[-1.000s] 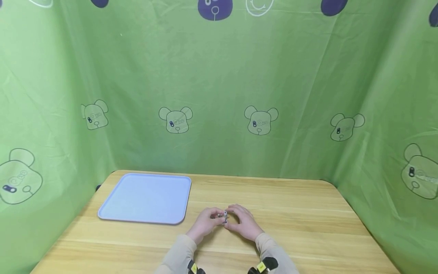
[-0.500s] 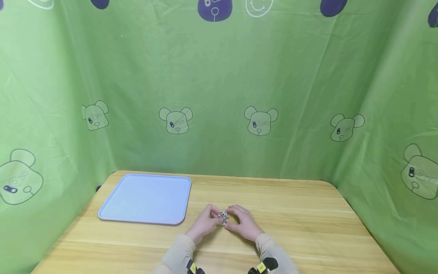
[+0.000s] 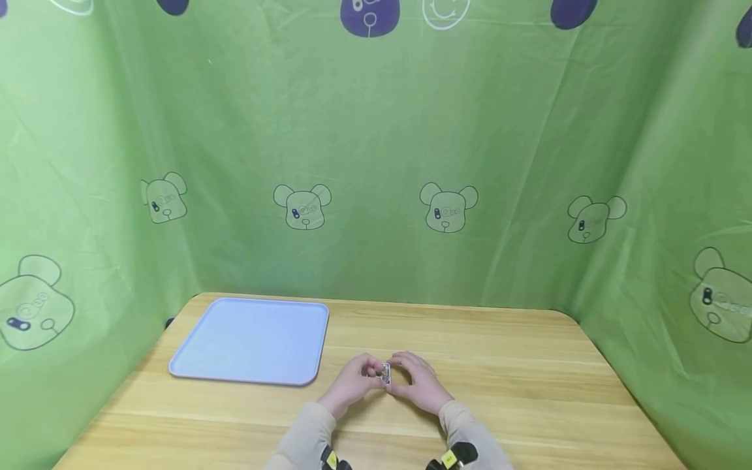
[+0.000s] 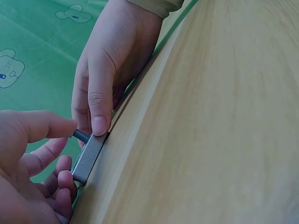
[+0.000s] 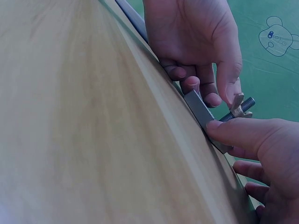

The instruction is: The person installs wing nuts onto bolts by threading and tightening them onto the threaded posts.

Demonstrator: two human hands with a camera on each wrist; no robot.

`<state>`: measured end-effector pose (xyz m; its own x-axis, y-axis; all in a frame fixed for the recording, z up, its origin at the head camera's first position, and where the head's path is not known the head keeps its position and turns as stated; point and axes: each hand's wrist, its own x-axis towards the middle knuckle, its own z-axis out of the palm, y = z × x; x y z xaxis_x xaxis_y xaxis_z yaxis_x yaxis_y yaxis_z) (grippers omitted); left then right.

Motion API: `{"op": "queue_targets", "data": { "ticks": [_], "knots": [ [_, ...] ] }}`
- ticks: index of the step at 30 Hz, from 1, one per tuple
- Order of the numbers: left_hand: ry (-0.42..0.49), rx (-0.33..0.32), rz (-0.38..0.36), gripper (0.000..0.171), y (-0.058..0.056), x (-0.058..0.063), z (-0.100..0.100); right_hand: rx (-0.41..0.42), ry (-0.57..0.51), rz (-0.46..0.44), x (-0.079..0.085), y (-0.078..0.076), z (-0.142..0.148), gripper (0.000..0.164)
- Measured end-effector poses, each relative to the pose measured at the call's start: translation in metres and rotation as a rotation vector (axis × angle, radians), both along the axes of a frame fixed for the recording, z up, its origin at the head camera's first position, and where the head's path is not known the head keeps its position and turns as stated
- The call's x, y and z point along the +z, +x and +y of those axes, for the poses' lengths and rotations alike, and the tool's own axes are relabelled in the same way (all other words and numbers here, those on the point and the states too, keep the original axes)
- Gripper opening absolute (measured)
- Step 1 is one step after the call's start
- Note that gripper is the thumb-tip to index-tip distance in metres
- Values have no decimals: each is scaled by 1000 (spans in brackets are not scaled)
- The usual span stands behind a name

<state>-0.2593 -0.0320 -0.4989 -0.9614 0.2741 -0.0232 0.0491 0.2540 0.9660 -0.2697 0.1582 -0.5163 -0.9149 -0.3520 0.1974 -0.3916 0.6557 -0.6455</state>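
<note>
A small grey square block (image 5: 200, 109) stands on the wooden table with a threaded bolt (image 5: 251, 103) rising from it. On the bolt sits a wing nut (image 5: 238, 106). My left hand (image 3: 354, 382) has its thumb and index finger at the wing nut, pinching it; in the left wrist view the thumb (image 4: 51, 127) hides the nut. My right hand (image 3: 418, 382) grips the block by its edges, its thumb (image 5: 233, 132) along the near side. In the head view the block shows only partly between the two hands.
A light blue tray (image 3: 252, 339) lies at the left back of the wooden table (image 3: 499, 365). Green curtains (image 3: 376, 130) printed with bear heads hang round the back and both sides.
Half a second ago my left fingers were spread wider and more of the block showed; now they are back over the wing nut. My right hand keeps its place on the block.
</note>
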Motion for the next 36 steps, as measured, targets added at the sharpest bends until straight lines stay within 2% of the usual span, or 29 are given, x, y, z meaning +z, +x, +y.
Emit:
{"op": "queue_targets", "data": {
  "ticks": [18, 33, 36],
  "knots": [
    [-23, -7, 27, 18, -1, 0, 1, -1, -7, 11, -1, -1, 0, 57],
    [-64, -6, 46, 19, -1, 1, 1, -9, -4, -8, -1, -1, 0, 57],
    [-55, 6, 44, 24, 0, 1, 1, -13, -1, -13, 0, -1, -1, 57]
  ]
}}
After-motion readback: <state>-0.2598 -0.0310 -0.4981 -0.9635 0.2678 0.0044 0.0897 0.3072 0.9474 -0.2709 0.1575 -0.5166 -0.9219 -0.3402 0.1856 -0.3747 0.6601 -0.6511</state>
